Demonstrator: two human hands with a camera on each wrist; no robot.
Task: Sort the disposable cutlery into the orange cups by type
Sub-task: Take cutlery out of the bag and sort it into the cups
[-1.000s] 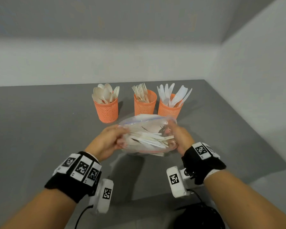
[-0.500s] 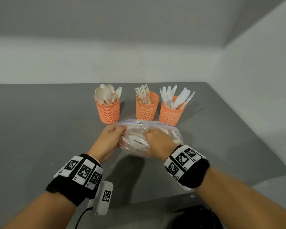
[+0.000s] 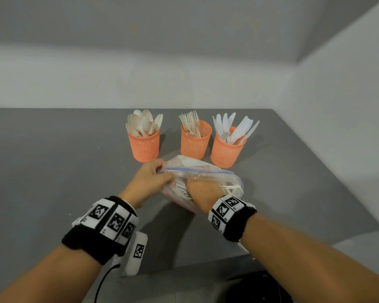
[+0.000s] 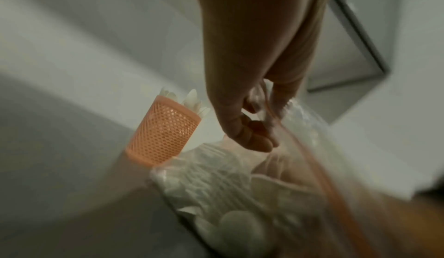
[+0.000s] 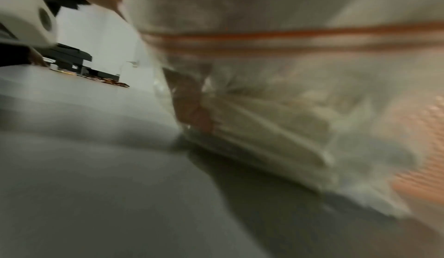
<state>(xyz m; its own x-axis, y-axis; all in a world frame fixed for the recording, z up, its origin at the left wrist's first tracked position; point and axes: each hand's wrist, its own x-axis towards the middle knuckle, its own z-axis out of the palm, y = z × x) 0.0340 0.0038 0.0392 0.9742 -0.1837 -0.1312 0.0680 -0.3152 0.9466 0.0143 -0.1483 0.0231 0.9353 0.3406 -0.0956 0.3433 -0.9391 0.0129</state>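
Observation:
Three orange mesh cups stand in a row on the grey table: the left cup (image 3: 143, 146) holds spoons, the middle cup (image 3: 195, 142) forks, the right cup (image 3: 225, 150) white knives. In front of them a clear zip bag (image 3: 208, 171) of mixed cutlery is held just above the table. My left hand (image 3: 150, 178) pinches the bag's rim at its left end; its fingers (image 4: 252, 136) curl on the zip strip. My right hand (image 3: 200, 191) reaches inside the bag among the cutlery; its fingers are hidden. The right wrist view shows only the blurred bag (image 5: 276, 110).
White walls close the table at the back and right. The table's right edge (image 3: 328, 171) runs diagonally near the knife cup. Bare grey table surface (image 3: 53, 171) spreads to the left. A dark object (image 3: 258, 287) sits below the near edge.
My right hand left the bag's right end and went into the bag's mouth. The left hand kept its hold on the rim, and the bag sank closer to the table.

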